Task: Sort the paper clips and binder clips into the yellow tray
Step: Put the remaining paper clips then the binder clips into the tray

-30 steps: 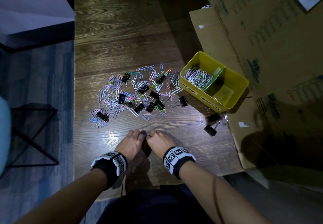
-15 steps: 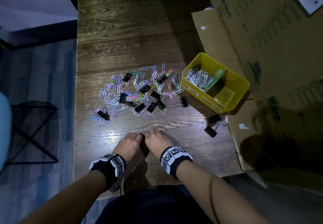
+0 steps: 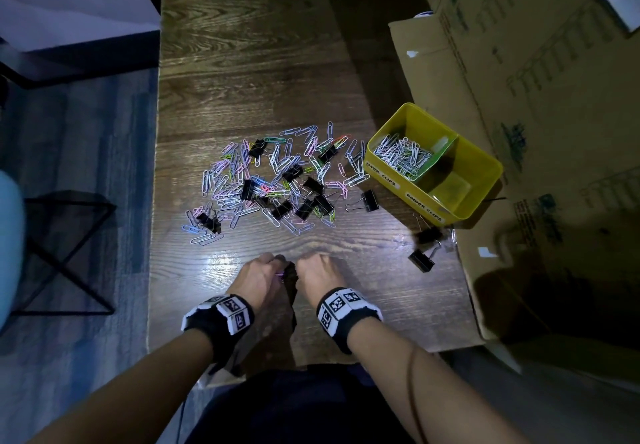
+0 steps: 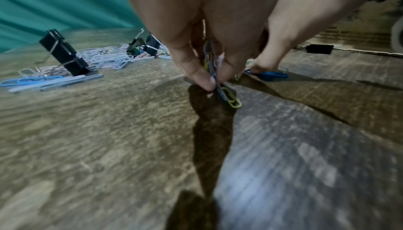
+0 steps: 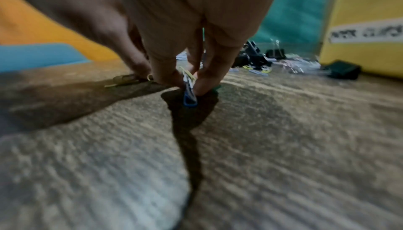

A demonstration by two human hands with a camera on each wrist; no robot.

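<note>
- Your left hand point(image 3: 258, 275) pinches a small bunch of paper clips point(image 4: 226, 94) between thumb and fingertips, a blue one and a yellow-green one showing below the pinch, low over the wooden table point(image 3: 249, 62)
- Your right hand point(image 3: 320, 270) sits just beside the left, knuckles nearly touching, and pinches its own bunch, with a blue paper clip point(image 5: 190, 98) sticking out beneath the fingertips point(image 5: 205, 85)
- Both hands hover at the near edge of the table, on your side of the clip pile point(image 3: 277, 184) and apart from it
- The pile, pastel paper clips mixed with black binder clips, lies just left of the yellow tray point(image 3: 485, 163), its nearest clips almost at the tray's wall
- The tray's far compartment, labelled for paper clips, holds a heap of sorted paper clips point(image 3: 403, 154); the near compartment, labelled for binder clips, shows only its yellow floor
- One loose binder clip point(image 3: 369, 200) lies just left of the tray's near corner, and two more binder clips point(image 3: 424, 248) lie just in front of that corner, towards you
- Flattened cardboard point(image 3: 536, 62) runs under and beyond the tray on its right side
</note>
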